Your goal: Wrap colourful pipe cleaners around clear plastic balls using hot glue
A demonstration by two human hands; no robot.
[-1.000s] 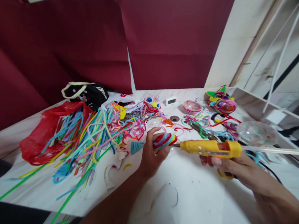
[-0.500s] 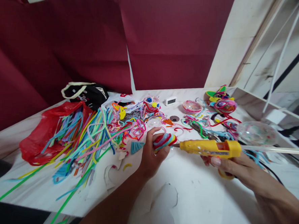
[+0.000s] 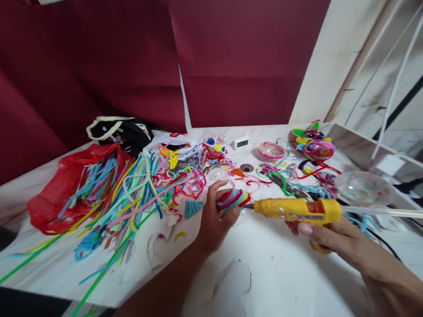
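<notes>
across the white table point(image 3: 282, 282), my work is spreading out from wall to front edge. one red bag point(image 3: 57, 192) is lying open on the left, with far too many pipe cleaners point(image 3: 142, 173) to count fanning out beside it, and one black bag point(image 3: 139, 137) is sitting behind. my right hand point(image 3: 336, 235) is gripping one yellow glue gun point(image 3: 287, 209), and one glue stick point(image 3: 390, 213) is poking out of its back. two clear bowls are resting farther right: one large bowl point(image 3: 363, 188) and one pink-rimmed bowl point(image 3: 271, 152). my left hand point(image 3: 212, 225) is holding the one striped piece point(image 3: 233, 201) between thumb and fingers, right in front of the metal tip point(image 3: 248, 205), which is seemingly touching its end. coloured winding is covering most of what i'm seeing, so i'm judging that part largely done; the end at the tip is looking unfinished, and i cannot tell whether glue is flowing. one white clock point(image 3: 240, 143) is standing at the back, one blue fan shape point(image 3: 194, 208) is lying just beside my left hand, and one yellow scrap point(image 3: 180, 234) is lying nearer me.
</notes>
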